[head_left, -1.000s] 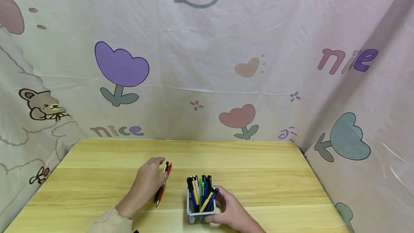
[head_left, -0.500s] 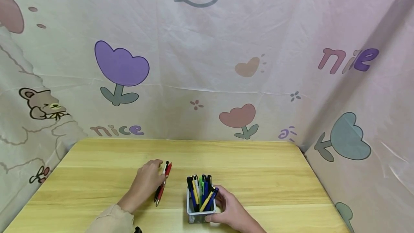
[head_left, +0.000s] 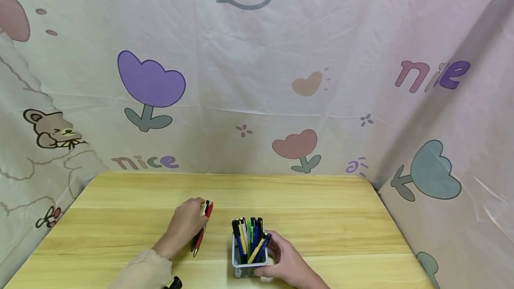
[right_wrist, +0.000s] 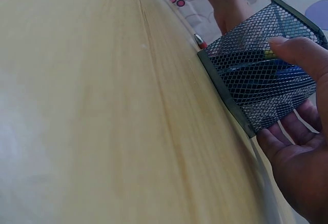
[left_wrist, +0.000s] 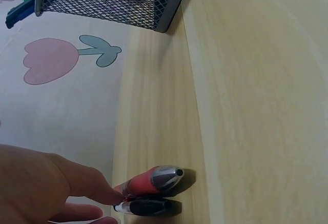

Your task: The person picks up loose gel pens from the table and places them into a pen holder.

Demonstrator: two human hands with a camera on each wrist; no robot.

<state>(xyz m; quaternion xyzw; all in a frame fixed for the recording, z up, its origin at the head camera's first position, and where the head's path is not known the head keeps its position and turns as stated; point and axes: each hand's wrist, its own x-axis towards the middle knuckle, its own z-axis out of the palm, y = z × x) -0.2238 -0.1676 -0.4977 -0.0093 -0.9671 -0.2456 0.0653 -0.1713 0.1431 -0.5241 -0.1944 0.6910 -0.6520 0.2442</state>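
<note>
My left hand [head_left: 185, 222] curls over two pens lying side by side on the table. One is a red pen with a silver tip [left_wrist: 166, 178]; the other is a black-and-white pen [left_wrist: 151, 207]. In the left wrist view, the thumb touches the pens and the other fingers lie on their far side, partly out of frame. My right hand [head_left: 286, 260] grips the side of a mesh pen holder [right_wrist: 246, 80], with its thumb on one wall and its fingers around another. The holder stands upright, full of blue, yellow, green and black pens [head_left: 250, 237].
A wooden table [head_left: 341, 235] runs back to a patterned cloth wall [head_left: 225, 79], with more cloth at both sides. A small black object [head_left: 175, 282] shows by the left sleeve at the bottom edge.
My left hand has shifted slightly right, and its thumb and fingers have drawn closer around the two pens. The pens, the right hand and the pen holder stay in place.
</note>
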